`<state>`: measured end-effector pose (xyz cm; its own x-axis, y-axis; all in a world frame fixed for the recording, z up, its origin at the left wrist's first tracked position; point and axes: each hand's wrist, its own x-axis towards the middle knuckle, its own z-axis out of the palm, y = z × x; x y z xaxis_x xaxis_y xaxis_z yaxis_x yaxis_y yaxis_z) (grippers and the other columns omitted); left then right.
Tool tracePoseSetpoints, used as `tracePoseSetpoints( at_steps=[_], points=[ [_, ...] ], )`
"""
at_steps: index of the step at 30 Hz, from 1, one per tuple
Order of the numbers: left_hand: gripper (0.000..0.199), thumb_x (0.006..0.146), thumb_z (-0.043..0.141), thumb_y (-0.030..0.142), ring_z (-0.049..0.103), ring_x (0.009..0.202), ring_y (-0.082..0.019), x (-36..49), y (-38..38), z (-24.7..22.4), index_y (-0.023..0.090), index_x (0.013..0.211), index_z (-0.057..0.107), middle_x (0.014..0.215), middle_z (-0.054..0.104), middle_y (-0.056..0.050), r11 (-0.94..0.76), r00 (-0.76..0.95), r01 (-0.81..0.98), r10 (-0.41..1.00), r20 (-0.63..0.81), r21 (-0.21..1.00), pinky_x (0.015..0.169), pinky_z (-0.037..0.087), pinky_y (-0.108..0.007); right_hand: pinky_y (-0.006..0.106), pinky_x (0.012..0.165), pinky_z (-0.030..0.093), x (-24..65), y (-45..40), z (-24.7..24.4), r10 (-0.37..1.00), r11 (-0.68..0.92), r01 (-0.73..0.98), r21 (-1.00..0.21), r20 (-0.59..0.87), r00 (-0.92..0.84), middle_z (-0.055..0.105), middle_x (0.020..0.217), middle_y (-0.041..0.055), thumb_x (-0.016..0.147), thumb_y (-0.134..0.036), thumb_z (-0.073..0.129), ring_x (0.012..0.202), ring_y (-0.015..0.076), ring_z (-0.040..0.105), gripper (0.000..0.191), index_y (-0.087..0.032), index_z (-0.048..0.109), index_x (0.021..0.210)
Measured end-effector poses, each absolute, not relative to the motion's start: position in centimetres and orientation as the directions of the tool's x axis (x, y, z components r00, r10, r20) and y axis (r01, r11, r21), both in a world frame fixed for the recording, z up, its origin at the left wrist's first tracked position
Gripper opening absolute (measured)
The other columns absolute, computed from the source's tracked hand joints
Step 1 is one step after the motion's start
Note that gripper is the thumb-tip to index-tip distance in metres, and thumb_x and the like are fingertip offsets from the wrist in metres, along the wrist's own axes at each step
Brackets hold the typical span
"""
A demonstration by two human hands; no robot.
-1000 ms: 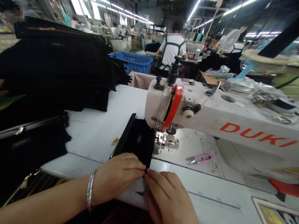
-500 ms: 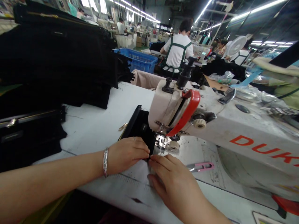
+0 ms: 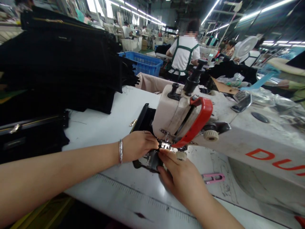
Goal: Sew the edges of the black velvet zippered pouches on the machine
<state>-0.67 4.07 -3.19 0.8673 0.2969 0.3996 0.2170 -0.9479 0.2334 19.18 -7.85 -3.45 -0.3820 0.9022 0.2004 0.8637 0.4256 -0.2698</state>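
Observation:
A black fabric piece with a stiff dark edge lies under the head of a white sewing machine. My left hand, with a bracelet at the wrist, has its fingers closed together on the fabric beside the presser foot. On the near side of the foot, my right hand pinches the fabric's edge, its fingertips almost meeting the left ones. A greyish, shiny flap with a black border shows below the left fingers. The fingertips partly hide the edge being held.
Pink thread snips lie right of my right hand. A gold zipper pull rests beyond the fabric. Stacked black bag panels fill the left side. Behind are a blue basket and a seated co-worker.
Both hands have moved away from me, closer to the presser foot, with the fabric. The greyish flap now shows below my left hand. The view has shifted slightly.

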Motion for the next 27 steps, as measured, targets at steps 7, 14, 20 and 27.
tracePoseSetpoints(
  at_steps=[7,14,20,27],
  points=[
    [0.021,0.093,0.053,0.014,0.068,0.094,-0.017,-0.3,5.1,-3.4,0.019,0.093,0.074,0.095,0.074,-0.004,-0.936,0.833,0.289,0.349,0.43,0.2,0.092,0.052,-0.029,0.049,0.095,0.052,19.1,-7.4,-3.7,0.888,0.453,0.839,-0.301,0.236,-0.395,0.064,0.12,0.0148,0.09,-0.019,0.055,0.111,0.0303,0.06,0.038,-0.013,0.06,0.127],
    [0.02,0.091,0.054,0.014,0.067,0.095,-0.018,-0.4,5.2,-3.3,0.019,0.09,0.073,0.096,0.073,-0.004,-0.94,0.833,0.273,0.338,0.439,0.207,0.092,0.052,-0.03,0.05,0.096,0.052,19.2,-7.4,-3.4,0.89,0.454,0.826,-0.333,0.219,-0.401,0.064,0.119,0.0135,0.09,-0.019,0.055,0.111,0.0296,0.059,0.036,-0.014,0.062,0.125],
    [0.021,0.093,0.053,0.017,0.066,0.097,-0.019,-0.4,5.8,-3.7,0.021,0.093,0.073,0.097,0.073,-0.003,-0.936,0.835,0.275,0.345,0.429,0.218,0.091,0.051,-0.031,0.049,0.097,0.051,19.2,-7.4,-3.3,0.882,0.468,0.814,-0.342,0.235,-0.408,0.065,0.119,0.0133,0.09,-0.019,0.056,0.111,0.0293,0.059,0.034,-0.013,0.063,0.123],
    [0.03,0.093,0.058,0.037,0.061,0.099,-0.027,-1.9,1.4,-1.6,0.013,0.11,0.066,0.106,0.066,-0.012,-0.821,0.788,0.552,0.571,0.228,0.148,0.089,0.052,-0.043,0.048,0.098,0.05,19.4,-7.5,-3.0,0.87,0.492,0.785,-0.376,0.242,-0.429,0.066,0.118,0.0109,0.09,-0.017,0.059,0.11,0.028,0.059,0.032,-0.016,0.063,0.122]
  ],
)
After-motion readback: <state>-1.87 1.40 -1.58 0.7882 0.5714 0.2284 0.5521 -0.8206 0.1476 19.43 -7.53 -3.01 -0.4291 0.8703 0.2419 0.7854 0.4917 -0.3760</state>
